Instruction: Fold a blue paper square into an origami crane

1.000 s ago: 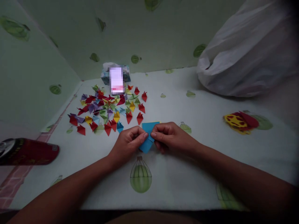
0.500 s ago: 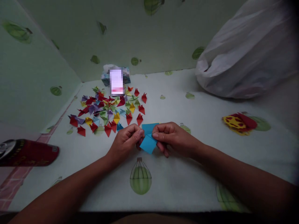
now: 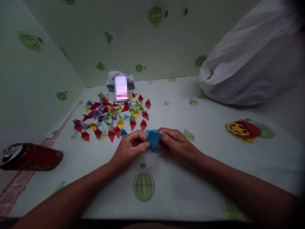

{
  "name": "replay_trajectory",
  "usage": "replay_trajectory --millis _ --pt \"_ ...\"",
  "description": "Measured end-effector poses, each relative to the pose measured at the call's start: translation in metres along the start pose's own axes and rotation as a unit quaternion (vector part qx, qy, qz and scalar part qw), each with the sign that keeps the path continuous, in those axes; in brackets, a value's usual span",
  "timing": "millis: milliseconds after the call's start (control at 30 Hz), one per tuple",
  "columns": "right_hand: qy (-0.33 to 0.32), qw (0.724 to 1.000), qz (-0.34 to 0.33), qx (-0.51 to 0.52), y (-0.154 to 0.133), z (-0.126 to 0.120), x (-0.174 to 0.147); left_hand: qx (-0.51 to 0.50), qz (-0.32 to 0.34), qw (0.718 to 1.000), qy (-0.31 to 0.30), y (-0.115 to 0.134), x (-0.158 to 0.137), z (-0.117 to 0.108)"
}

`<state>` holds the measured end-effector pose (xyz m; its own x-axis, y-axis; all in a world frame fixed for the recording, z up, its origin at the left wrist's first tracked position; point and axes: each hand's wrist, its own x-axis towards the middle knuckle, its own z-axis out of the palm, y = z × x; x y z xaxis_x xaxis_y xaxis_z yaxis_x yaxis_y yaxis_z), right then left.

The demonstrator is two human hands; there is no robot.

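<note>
Fingers of the left hand and right hand pinch folded blue paper.
It is between the desk's front and back edges; paper birds lie toward the back left corner.

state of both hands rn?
Left hand: closed, holding the blue folded paper by its left edge.
Right hand: closed, holding the same paper's right side.
</note>
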<state>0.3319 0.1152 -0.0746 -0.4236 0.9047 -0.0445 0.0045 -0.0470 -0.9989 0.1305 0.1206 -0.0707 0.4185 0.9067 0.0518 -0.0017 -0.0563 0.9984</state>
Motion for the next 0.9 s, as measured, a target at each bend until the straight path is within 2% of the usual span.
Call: replay_trajectory --millis 100,200,433,700,900 --pt "0.021 0.999 -0.029 -0.008 -0.0037 -0.0017 0.0 -0.013 -0.099 0.995 -0.007 0.0 -0.0003 0.0018" --pt "-0.01 1.0 -0.013 -0.008 -0.004 0.0006 0.0 -0.012 -0.133 0.991 -0.003 -0.0007 -0.0007 0.0044" --pt "0.004 1.0 -0.014 -0.023 -0.0005 0.005 -0.0011 -0.05 -0.123 0.991 0.017 -0.0001 -0.0033 0.0081" --pt "0.013 0.996 -0.068 -0.064 0.0007 0.0051 -0.0019 -0.053 -0.135 0.989 0.007 -0.0001 -0.0048 0.0075" --pt "0.028 0.973 -0.168 -0.158 0.0026 0.0037 -0.0025 -0.091 -0.143 0.985 -0.008 -0.0042 -0.0058 0.0071"
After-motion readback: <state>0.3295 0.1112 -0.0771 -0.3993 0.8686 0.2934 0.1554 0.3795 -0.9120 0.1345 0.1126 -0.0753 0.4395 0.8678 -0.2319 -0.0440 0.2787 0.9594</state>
